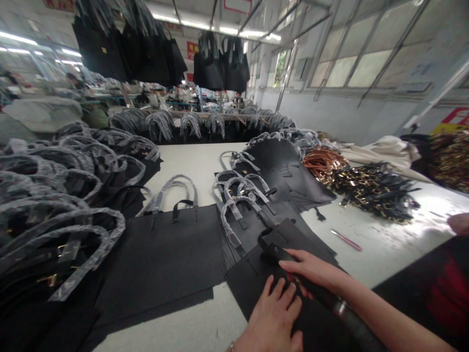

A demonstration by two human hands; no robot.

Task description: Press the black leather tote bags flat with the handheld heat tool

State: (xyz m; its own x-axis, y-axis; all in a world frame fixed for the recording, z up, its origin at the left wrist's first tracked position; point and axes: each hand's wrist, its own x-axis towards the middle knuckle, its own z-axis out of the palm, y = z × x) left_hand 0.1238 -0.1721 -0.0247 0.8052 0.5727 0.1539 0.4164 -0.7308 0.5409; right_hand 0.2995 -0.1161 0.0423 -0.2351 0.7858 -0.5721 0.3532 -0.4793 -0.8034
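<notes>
Two bare hands work over a matte black leather panel [249, 288] near the front edge of a long white worktable [190, 166]. The left hand [273, 318] lies open, fingers spread and pressed flat on the panel, while the right hand [315, 271] closes around a black cylindrical handheld tool [320, 288] with a steel collar [340, 309] and a thick dark hose [361, 330]. Beside them, overlapping black panels carry plastic-wrapped handles [242, 205], apparently attached already, and a large heap of similar pieces [54, 220] fills the left. Tan straps with gold hardware [322, 164] and black straps with gold buckles [373, 193] lie loose, apparently unattached, near a slim pink-handled tool [346, 239]. Black tote bags [208, 68] hang overhead, seemingly finished; their small gold labels and the red wall signs [192, 49] are too blurred to read
</notes>
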